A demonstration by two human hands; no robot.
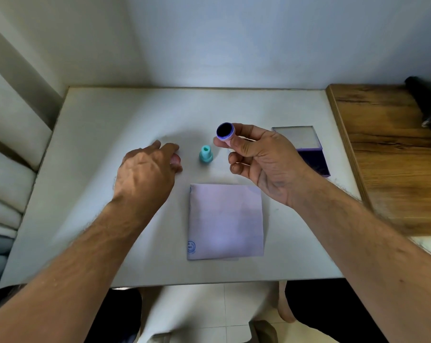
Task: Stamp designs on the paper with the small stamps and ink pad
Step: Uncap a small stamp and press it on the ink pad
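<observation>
Stamp (225,131), inked face up, pinched in right hand (261,160); light, rigid, best gripped by its stem. Left hand (145,169) cups something pink, unidentifiable. Paper (225,220) thin, likely to slide.

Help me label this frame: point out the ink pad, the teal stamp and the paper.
ink pad (314,161): head view, dark inked surface.
teal stamp (206,153): head view, body.
paper (225,220): head view, centre.
</observation>
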